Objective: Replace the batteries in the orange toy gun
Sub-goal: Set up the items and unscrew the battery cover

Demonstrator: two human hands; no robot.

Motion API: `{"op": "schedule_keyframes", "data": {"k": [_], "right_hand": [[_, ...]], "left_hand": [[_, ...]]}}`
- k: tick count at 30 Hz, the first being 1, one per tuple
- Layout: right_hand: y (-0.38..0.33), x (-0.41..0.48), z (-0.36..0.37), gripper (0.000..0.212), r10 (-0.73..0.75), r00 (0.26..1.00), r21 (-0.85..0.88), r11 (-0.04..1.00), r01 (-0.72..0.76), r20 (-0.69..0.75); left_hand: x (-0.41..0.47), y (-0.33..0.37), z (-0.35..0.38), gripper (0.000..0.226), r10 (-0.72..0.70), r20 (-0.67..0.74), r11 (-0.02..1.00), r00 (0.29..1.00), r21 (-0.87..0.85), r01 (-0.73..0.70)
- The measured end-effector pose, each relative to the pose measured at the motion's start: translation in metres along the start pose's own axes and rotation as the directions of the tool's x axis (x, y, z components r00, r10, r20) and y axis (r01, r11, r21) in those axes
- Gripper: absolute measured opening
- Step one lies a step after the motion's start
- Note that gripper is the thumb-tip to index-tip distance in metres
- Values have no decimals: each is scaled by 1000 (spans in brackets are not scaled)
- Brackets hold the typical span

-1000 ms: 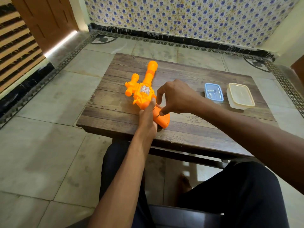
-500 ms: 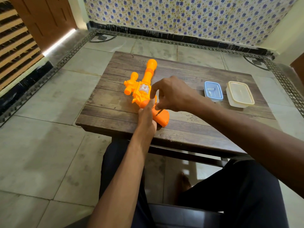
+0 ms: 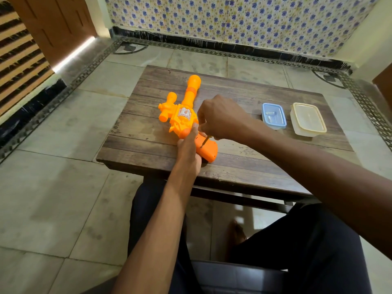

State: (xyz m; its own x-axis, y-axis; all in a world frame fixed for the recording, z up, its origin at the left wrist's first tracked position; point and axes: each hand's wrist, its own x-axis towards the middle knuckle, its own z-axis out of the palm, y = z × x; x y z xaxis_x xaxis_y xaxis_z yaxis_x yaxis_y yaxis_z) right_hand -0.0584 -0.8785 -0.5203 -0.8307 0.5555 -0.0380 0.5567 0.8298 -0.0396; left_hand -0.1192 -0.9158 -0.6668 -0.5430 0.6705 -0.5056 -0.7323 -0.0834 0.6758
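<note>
On the near-left part of the wooden table (image 3: 244,98), the one orange toy gun (image 3: 186,115) lay flat, barrel pointing far, its grip pinned by the left hand (image 3: 189,147) closed around it, while the right hand (image 3: 222,117) pinched one small screwdriver (image 3: 204,142) with its tip on the grip. Judged risk: the tip could slip from the screw and strip it, or a freed screw could roll off the near edge. Two containers stood at the right, one blue tub (image 3: 273,115) and one cream tub (image 3: 308,119).
</note>
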Motion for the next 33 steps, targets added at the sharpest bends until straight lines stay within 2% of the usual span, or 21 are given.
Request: {"op": "schedule_keyframes", "data": {"k": [2, 5, 8, 9, 11, 15, 18, 21, 22, 26, 28, 31, 33], "right_hand": [[-1, -2, -3, 16, -43, 999, 30, 999, 42, 8], [0, -5, -6, 27, -76, 995, 86, 994, 70, 70], [0, -7, -8, 27, -6, 997, 102, 995, -2, 79], [0, -7, -7, 37, 40, 997, 105, 993, -46, 62], [1, -4, -4, 49, 104, 995, 64, 993, -104, -4], [4, -4, -1, 25, 42, 998, 18, 999, -41, -47], [7, -7, -5, 31, -21, 1000, 131, 991, 22, -14], [10, -9, -10, 26, -20, 998, 165, 986, 9, 62], [10, -9, -9, 26, -2, 999, 151, 989, -6, 49], [8, -8, -1, 48, 138, 989, 88, 987, -134, -49], [7, -8, -1, 43, 115, 991, 54, 992, -111, -75], [8, -10, -7, 20, -7, 1000, 43, 999, 7, -1], [11, -12, -10, 29, -23, 996, 84, 996, 16, 83]], "left_hand": [[-3, 1, 1, 52, -16, -13, 999, 1000, 36, 17], [-5, 4, 3, 48, -26, -23, 999, 999, 27, 27], [-4, 4, 2, 41, -8, -17, 1000, 1000, 24, 9], [-3, 3, 2, 38, -6, -2, 1000, 1000, 13, 6], [-4, 3, 1, 48, 0, 1, 1000, 1000, -4, 0], [-4, 3, 2, 57, 12, -19, 1000, 1000, -10, -12], [-3, 3, 2, 65, -24, -30, 999, 999, 21, 24], [-3, 4, 2, 60, -57, -45, 998, 997, 34, 59], [-3, 3, 2, 59, -55, -46, 998, 997, 31, 57], [-3, 3, 2, 51, -6, -35, 1000, 999, -1, 6], [-3, 2, 2, 57, 4, -32, 1000, 999, -20, -5], [-5, 3, 3, 55, -5, -40, 1000, 999, -1, 5], [-3, 3, 2, 62, -22, -33, 1000, 999, 11, 22]]}}
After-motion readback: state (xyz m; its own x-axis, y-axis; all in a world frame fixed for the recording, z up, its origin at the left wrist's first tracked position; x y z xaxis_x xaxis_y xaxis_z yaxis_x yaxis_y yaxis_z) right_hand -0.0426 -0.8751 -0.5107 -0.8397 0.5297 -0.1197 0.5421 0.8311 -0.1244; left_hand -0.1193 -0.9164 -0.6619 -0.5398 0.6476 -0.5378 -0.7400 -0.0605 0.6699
